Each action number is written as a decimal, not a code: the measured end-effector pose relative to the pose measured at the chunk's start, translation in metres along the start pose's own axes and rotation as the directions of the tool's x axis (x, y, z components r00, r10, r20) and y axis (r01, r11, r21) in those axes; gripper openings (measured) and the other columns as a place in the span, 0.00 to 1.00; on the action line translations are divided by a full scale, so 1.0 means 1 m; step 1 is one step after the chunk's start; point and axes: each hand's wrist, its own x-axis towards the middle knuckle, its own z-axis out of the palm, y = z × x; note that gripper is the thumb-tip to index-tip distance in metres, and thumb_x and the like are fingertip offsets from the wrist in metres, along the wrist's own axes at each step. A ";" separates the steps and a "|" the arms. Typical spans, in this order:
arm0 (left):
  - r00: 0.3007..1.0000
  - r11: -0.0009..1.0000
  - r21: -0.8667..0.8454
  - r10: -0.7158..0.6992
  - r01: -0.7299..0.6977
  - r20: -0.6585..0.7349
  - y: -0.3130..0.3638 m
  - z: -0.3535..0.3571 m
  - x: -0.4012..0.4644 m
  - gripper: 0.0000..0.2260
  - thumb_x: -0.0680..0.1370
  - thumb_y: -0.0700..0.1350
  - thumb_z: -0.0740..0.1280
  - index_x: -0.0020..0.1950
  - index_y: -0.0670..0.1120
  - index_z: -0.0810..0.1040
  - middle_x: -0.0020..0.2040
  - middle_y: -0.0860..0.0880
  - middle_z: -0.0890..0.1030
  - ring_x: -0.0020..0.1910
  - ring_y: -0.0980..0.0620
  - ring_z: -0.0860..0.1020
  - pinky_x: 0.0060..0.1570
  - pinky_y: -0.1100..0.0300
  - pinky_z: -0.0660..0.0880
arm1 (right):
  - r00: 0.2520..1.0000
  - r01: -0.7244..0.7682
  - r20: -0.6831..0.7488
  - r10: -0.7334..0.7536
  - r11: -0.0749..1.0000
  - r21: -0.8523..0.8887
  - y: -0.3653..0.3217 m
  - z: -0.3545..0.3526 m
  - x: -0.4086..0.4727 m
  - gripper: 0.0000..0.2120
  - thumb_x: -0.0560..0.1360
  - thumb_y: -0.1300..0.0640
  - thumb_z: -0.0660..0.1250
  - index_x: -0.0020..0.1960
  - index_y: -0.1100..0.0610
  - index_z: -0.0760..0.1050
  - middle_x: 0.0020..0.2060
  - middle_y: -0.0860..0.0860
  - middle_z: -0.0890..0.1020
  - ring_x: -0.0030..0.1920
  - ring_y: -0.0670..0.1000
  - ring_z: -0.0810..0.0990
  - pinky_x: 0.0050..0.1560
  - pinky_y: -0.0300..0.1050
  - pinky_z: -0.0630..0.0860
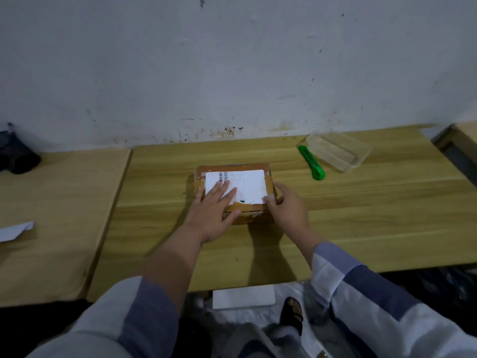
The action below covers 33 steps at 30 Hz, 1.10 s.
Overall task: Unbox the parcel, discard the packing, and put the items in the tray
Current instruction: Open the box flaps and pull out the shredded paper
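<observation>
A brown cardboard parcel, taped shut and bearing a white shipping label, sits in the middle of the wooden table. My left hand lies flat on its top near corner, fingers spread across the label. My right hand grips the parcel's right near corner, thumb on top. A clear plastic tray stands at the back right with nothing visible in it. A green box cutter lies just left of the tray.
A second table adjoins on the left, carrying a dark object and a folded white paper. A stained wall runs behind. Under the table edge are a white sheet, plastic wrapping and my sandalled foot.
</observation>
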 end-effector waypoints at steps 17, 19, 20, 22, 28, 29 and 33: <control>0.916 0.752 -0.585 -0.399 0.304 -0.037 -0.021 0.004 -0.019 0.55 0.62 0.68 0.72 0.78 0.51 0.46 0.79 0.57 0.47 0.77 0.53 0.52 0.71 0.53 0.58 | 0.761 0.621 0.515 -0.394 0.671 -0.404 -0.032 -0.020 0.009 0.15 0.76 0.48 0.63 0.62 0.49 0.77 0.65 0.51 0.75 0.65 0.54 0.72 0.61 0.48 0.72; 0.909 0.739 -0.597 -0.415 0.313 -0.038 -0.021 0.006 -0.018 0.55 0.61 0.68 0.72 0.78 0.51 0.46 0.79 0.56 0.48 0.77 0.52 0.53 0.71 0.53 0.59 | 0.737 0.666 0.488 -0.468 0.626 -0.406 -0.032 -0.019 0.005 0.14 0.79 0.51 0.59 0.59 0.52 0.78 0.57 0.53 0.79 0.58 0.55 0.77 0.54 0.50 0.75; 0.908 0.735 -0.604 -0.418 0.309 -0.043 -0.022 0.006 -0.018 0.55 0.60 0.68 0.72 0.78 0.52 0.47 0.79 0.55 0.50 0.76 0.51 0.55 0.70 0.51 0.61 | 0.753 0.654 0.408 -0.516 0.658 -0.373 -0.032 -0.019 0.003 0.13 0.79 0.52 0.59 0.57 0.53 0.79 0.54 0.53 0.82 0.55 0.56 0.79 0.51 0.50 0.77; 0.902 0.718 -0.626 -0.429 0.306 -0.051 -0.025 0.006 -0.016 0.55 0.58 0.69 0.73 0.77 0.55 0.48 0.77 0.52 0.58 0.74 0.48 0.62 0.68 0.47 0.67 | 0.783 0.622 0.204 -0.587 0.734 -0.274 -0.032 -0.020 0.002 0.11 0.78 0.54 0.61 0.54 0.54 0.81 0.49 0.52 0.85 0.50 0.56 0.82 0.45 0.52 0.79; 0.888 0.745 -0.614 -0.435 0.262 -0.148 -0.027 -0.003 -0.017 0.38 0.67 0.70 0.62 0.73 0.58 0.58 0.69 0.50 0.73 0.62 0.47 0.75 0.53 0.47 0.77 | 0.780 0.622 0.030 -0.625 0.769 -0.147 -0.029 -0.019 0.006 0.08 0.76 0.57 0.65 0.51 0.58 0.82 0.46 0.53 0.85 0.48 0.55 0.82 0.48 0.51 0.79; 0.881 0.762 -0.601 -0.432 0.241 -0.193 -0.028 -0.005 -0.017 0.35 0.68 0.69 0.61 0.73 0.58 0.61 0.70 0.50 0.72 0.65 0.47 0.73 0.56 0.46 0.77 | 0.772 0.630 0.011 -0.635 0.765 -0.134 -0.025 -0.019 0.005 0.08 0.75 0.57 0.67 0.51 0.58 0.81 0.47 0.54 0.84 0.49 0.55 0.81 0.50 0.50 0.79; 0.838 0.790 -0.602 -0.404 0.117 -0.366 -0.030 -0.018 -0.015 0.21 0.75 0.55 0.67 0.67 0.53 0.72 0.72 0.54 0.70 0.67 0.53 0.71 0.61 0.53 0.73 | 0.730 0.662 -0.078 -0.679 0.731 -0.165 -0.022 -0.019 0.005 0.12 0.73 0.63 0.69 0.57 0.59 0.79 0.52 0.55 0.82 0.53 0.55 0.80 0.55 0.44 0.76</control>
